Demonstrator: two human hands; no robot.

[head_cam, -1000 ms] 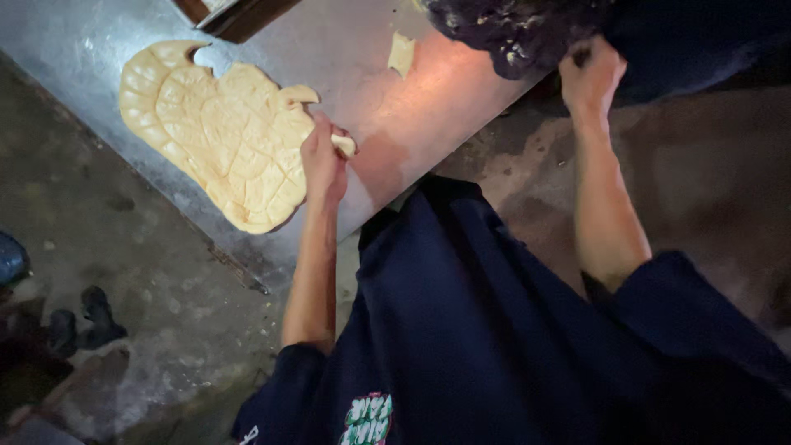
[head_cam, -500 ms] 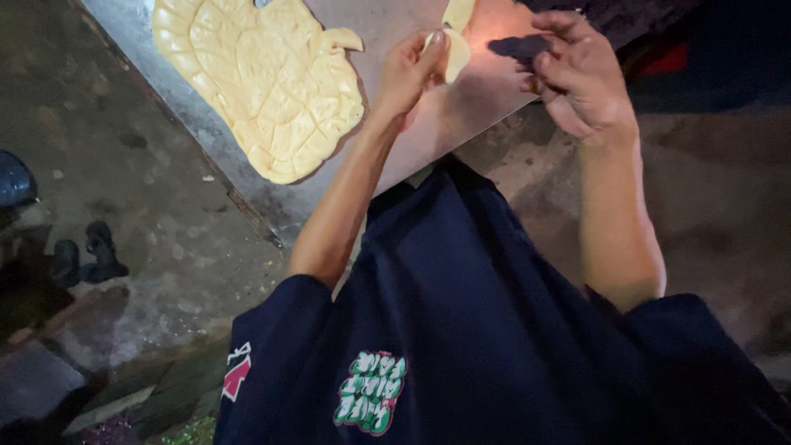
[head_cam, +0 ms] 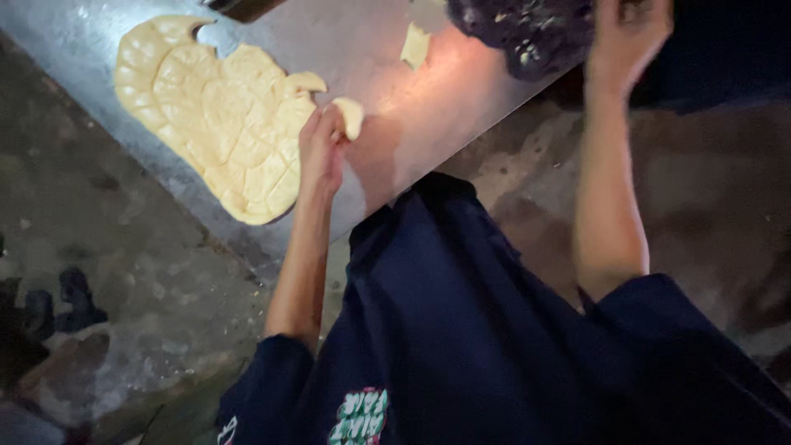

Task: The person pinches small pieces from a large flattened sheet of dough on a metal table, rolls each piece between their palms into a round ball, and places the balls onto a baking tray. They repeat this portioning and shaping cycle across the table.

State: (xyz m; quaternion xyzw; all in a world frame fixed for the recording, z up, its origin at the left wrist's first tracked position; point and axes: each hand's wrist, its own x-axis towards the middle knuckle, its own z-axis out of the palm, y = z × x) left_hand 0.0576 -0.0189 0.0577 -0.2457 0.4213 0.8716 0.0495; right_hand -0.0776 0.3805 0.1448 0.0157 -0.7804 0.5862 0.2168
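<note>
Pinching a small dough piece [head_cam: 352, 117] between its fingertips, the left hand [head_cam: 321, 152] hovers beside the scored dough sheet [head_cam: 218, 115] on the tabletop [head_cam: 387, 91]. A loose pinch could drop or smear the soft piece. The right hand [head_cam: 626, 37] reaches into the dark filling [head_cam: 527, 29]; its grip cannot be told.

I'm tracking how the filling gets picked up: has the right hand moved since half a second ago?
Yes. The right hand has left the small dough piece that the left hand holds and gone to the dark filling mound at the metal table edge.
</note>
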